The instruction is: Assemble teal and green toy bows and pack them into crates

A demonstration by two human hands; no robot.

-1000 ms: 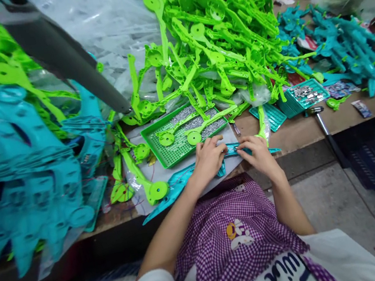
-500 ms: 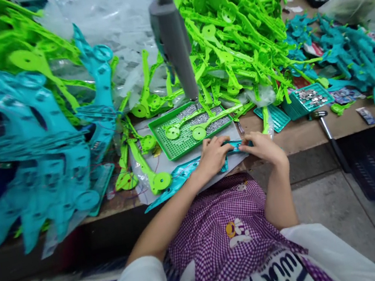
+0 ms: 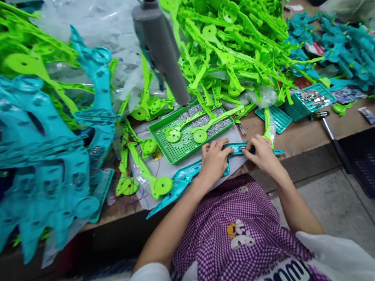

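Observation:
A long teal plastic part (image 3: 182, 176) lies along the front edge of the bench. My left hand (image 3: 215, 159) is closed over its middle, fingers curled on the far edge. My right hand (image 3: 260, 151) pinches at the part's right portion, thumb and fingers near a small shiny piece in its recess; whether it holds that piece I cannot make out. Just beyond the hands is a green tray (image 3: 182, 150) of small silvery screws, with lime-green plastic arms (image 3: 215, 125) lying across it. Above the tray hangs a grey electric screwdriver (image 3: 161, 50), its tip pointing down.
Lime-green parts (image 3: 237, 30) are heaped at the back. Teal parts (image 3: 38, 157) are stacked at left, more teal pieces (image 3: 357, 57) at right. A small teal tray (image 3: 314, 98) holds round metal pieces; a hammer (image 3: 332, 139) juts over the bench edge.
My right hand has shifted slightly right and its forearm has swung outward, uncovering more of the teal part. The hanging screwdriver appears further left. My left hand stays on the part.

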